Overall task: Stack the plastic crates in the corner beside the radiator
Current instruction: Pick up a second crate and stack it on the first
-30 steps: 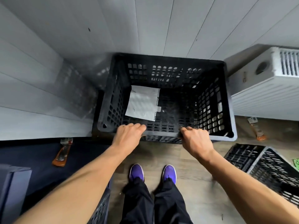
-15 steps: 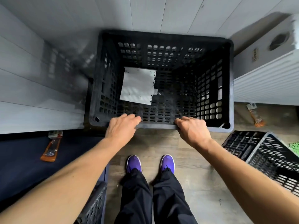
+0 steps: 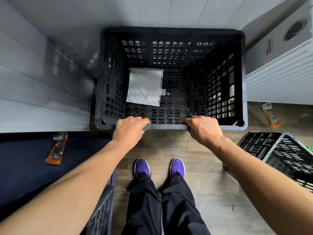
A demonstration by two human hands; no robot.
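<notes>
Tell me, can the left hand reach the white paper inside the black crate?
Probably yes: the crate is open-topped, nothing covers the paper, though the left hand now grips the near rim.

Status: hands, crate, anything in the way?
Left hand, right hand grip black crate at near rim. Crate in corner beside radiator. Paper sheet inside; second crate on floor, apart.

Both bare arms reach forward and down. Left hand (image 3: pixel 129 129) and right hand (image 3: pixel 204 129) are palm-down and set apart, fingers (image 3: pixel 140 119) curled over the crate (image 3: pixel 166 127) near rim. Feet side by side below.
</notes>
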